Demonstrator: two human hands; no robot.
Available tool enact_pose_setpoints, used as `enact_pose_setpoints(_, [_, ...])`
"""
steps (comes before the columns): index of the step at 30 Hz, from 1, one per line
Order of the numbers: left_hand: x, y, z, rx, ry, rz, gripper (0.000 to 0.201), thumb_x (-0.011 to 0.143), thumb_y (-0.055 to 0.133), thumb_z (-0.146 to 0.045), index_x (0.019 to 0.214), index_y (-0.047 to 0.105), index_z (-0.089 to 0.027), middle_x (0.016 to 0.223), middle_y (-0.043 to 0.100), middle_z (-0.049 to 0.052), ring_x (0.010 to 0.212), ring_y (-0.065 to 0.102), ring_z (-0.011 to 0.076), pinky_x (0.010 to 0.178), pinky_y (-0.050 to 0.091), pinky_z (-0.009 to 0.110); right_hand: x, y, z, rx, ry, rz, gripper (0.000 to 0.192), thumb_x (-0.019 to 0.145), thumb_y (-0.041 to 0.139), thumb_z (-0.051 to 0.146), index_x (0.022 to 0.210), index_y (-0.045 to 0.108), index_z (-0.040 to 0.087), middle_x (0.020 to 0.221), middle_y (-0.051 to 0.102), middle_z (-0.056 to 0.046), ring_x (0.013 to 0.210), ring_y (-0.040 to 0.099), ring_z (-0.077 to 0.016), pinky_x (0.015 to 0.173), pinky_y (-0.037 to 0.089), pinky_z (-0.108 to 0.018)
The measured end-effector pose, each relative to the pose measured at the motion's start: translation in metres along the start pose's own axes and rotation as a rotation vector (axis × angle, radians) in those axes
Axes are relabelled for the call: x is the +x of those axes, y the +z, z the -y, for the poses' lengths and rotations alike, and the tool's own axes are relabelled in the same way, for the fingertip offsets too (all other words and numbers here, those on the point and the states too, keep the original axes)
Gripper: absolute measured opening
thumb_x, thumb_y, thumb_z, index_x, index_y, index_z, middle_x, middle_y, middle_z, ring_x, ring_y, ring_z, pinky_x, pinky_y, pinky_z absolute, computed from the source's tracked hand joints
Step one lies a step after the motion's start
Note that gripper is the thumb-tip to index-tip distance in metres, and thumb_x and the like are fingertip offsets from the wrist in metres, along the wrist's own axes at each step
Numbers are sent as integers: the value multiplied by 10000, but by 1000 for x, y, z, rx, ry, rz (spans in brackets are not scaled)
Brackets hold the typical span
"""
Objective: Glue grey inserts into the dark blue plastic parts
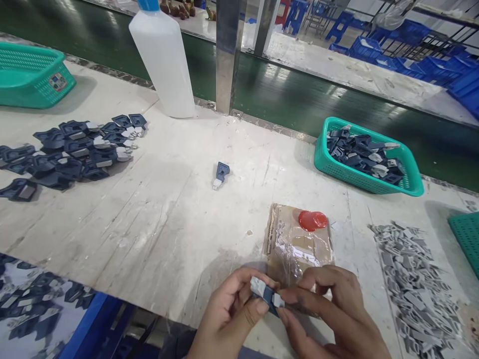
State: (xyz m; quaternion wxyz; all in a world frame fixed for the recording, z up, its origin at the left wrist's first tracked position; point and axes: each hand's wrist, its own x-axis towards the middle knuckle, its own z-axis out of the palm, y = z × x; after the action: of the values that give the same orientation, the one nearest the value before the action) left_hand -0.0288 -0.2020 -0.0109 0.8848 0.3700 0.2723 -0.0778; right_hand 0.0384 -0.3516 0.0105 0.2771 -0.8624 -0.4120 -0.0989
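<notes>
Navy-and-grey piece (268,294) sits between left hand (231,315), pinching it, and right hand (333,310), seemingly pinching too.

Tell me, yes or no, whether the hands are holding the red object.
No: the left hand and right hand hold a small dark blue piece, while the red object rests on the brown block.

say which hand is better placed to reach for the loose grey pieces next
Probably the right hand: it is nearer the grey pieces, while the left hand sits farther off; both hold the dark part.
</notes>
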Motion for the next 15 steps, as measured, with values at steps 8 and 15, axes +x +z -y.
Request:
enact_pose_setpoints(8, [-2,1,7,169,243,-36,78,734,717,-317,807,741,-305,849,753,-33,875,666,137,773,465,160,3,-8,0,71,-7,79,168,734,663,143,885,642,212,780,522,-29,753,534,-116,594,505,-187])
enact_pose_setpoints(15, [-5,2,1,38,240,93,66,753,703,-315,808,738,-308,840,750,-29,985,660,160,884,451,205,-6,0,4,470,455,111,158,756,673,301,866,573,248,781,635,23,634,619,-97,531,518,-158])
